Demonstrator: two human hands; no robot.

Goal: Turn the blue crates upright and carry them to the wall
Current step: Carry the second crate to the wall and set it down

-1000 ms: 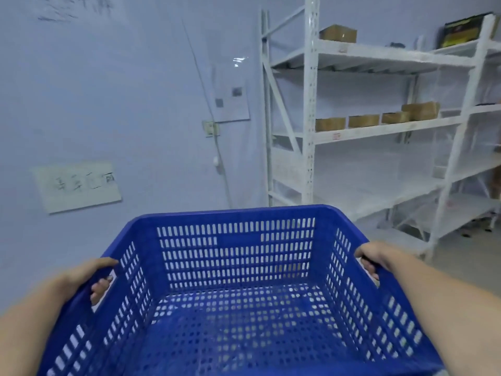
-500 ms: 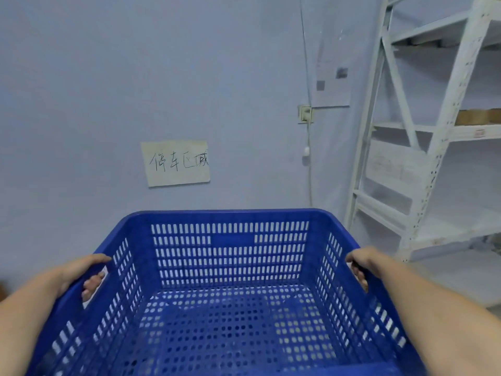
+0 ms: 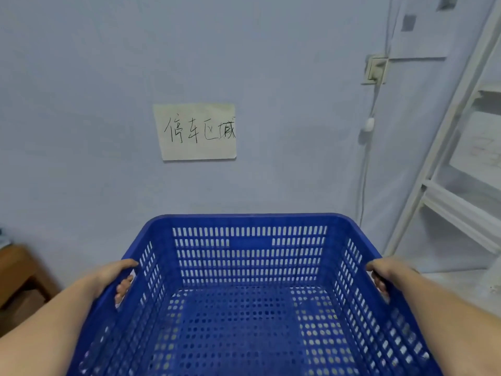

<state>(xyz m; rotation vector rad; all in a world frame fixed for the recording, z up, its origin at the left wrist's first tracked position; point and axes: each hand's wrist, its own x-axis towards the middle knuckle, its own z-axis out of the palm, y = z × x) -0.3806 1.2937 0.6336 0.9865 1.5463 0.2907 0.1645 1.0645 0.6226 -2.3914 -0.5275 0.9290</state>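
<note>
A: Head view. Blue crate [image 3: 249,294] upright, held up close before the wall [image 3: 108,77]; left hand [image 3: 115,278] and right hand [image 3: 385,270] each grip a side handle.

B: Uprighting done; setting it down remains. Other crates unseen.

Straight ahead of me, on the far wall [image 3: 108,77], hangs a pale paper sheet [image 3: 195,131] with four handwritten black characters: 停车区域. It sits just above the far rim of what I carry, a little left of centre. Farther right, high on the same wall, a larger white sheet [image 3: 417,31] bears small grey squares, but I cannot read anything on it. Nothing else in sight has legible writing.
</note>
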